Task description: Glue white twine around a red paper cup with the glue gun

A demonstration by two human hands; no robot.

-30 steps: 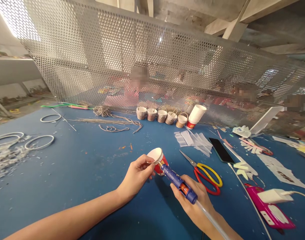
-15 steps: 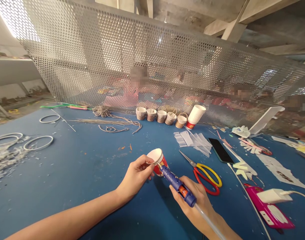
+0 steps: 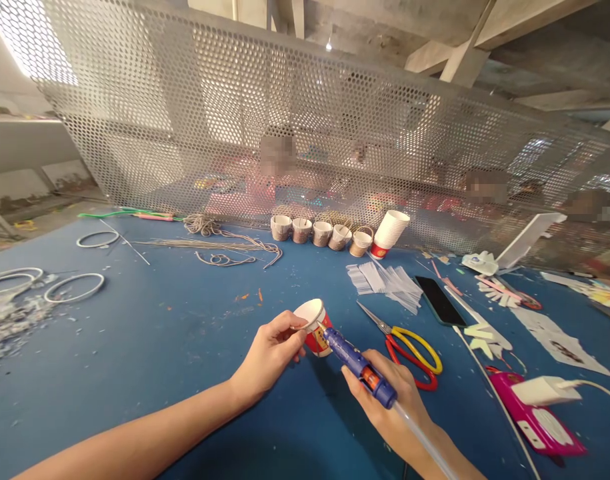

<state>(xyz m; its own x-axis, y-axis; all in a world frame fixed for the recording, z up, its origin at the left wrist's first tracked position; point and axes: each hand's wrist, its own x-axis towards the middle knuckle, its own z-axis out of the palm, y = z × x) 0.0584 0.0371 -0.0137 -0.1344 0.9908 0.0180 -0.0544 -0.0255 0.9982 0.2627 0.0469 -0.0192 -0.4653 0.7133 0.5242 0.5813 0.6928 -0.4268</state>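
Note:
My left hand [image 3: 272,350] pinches the near left rim of a red and white paper cup [image 3: 319,339], which tilts above the blue table. A thin cord seems to run along the rim, partly hidden by my fingers. In my right hand [image 3: 392,397] is a blue hot glue gun [image 3: 357,365], with a clear glue stick [image 3: 425,440] coming out of its back end. The glue gun's nozzle points at the cup's right side, close below the rim. Just right of it lie scissors [image 3: 407,347] with one red and one yellow handle loop.
Several small cord-handled cups [image 3: 322,233] and a stack of paper cups [image 3: 391,230] stand along the perforated metal screen [image 3: 225,120]. White strips [image 3: 385,283], a phone [image 3: 439,300] and a pink power strip [image 3: 539,417] lie right. Cord [image 3: 229,247] and white rings [image 3: 75,288] lie left.
The glue gun's nozzle has drawn back slightly to the right from the cup's rim, showing more of the red side. My left hand keeps its hold on the cup.

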